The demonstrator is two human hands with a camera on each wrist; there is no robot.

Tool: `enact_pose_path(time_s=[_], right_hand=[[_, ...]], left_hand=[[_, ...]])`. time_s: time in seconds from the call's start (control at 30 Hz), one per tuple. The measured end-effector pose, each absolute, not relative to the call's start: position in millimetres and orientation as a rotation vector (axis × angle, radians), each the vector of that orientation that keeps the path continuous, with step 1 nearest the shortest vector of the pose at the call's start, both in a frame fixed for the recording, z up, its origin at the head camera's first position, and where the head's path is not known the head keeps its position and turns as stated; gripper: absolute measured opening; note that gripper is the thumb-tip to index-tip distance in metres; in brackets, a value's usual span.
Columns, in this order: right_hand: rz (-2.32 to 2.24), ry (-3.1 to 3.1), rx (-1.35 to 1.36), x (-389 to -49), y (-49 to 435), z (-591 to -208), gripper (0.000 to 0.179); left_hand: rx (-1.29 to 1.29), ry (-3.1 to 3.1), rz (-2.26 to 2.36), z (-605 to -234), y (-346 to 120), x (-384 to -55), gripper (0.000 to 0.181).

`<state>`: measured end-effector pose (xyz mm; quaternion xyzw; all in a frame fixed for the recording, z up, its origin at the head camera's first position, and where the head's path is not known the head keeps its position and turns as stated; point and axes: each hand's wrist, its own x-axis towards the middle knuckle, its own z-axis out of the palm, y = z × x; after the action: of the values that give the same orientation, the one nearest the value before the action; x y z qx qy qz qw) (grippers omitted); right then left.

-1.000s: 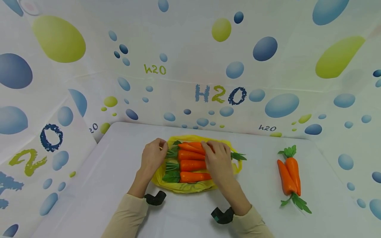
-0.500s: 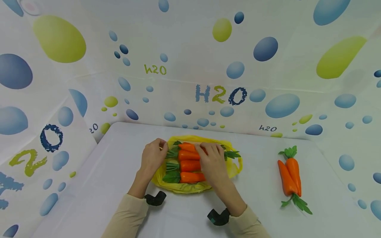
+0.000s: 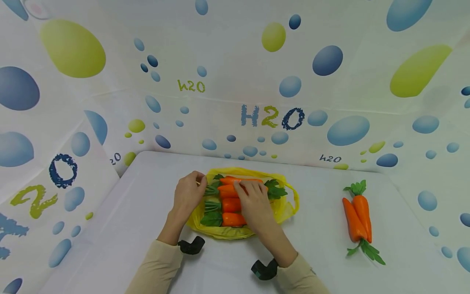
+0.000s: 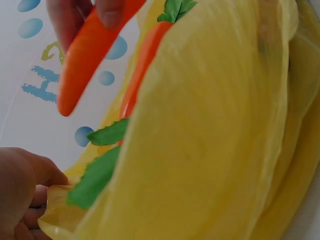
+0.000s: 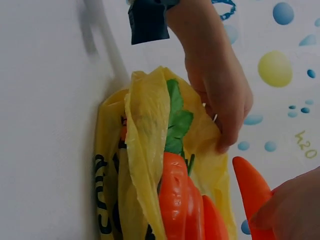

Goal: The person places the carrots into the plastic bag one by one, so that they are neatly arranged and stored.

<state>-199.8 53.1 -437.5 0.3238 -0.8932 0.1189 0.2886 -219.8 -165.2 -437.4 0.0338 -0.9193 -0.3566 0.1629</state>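
On the white worktop lies a yellow bag of carrots. The left hand's fingers pinch its edge; the right hand grips another carrot above, hiding from us, in head view, some bagged ones' right ends.

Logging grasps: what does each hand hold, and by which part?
The left hand pinches the yellow bag by its rim; the right hand grips a carrot behind its free tip.
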Motion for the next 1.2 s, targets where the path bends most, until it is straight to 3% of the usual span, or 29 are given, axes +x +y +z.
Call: enact_pose_path(time_s=[1.2], right_hand=[[0.246,-2.576,0.813,-207.9,54.8,-458.6,0.033]], left_hand=[[0.102,-2.63,-1.012,-436.6,-164.1,-219.0,0.025]])
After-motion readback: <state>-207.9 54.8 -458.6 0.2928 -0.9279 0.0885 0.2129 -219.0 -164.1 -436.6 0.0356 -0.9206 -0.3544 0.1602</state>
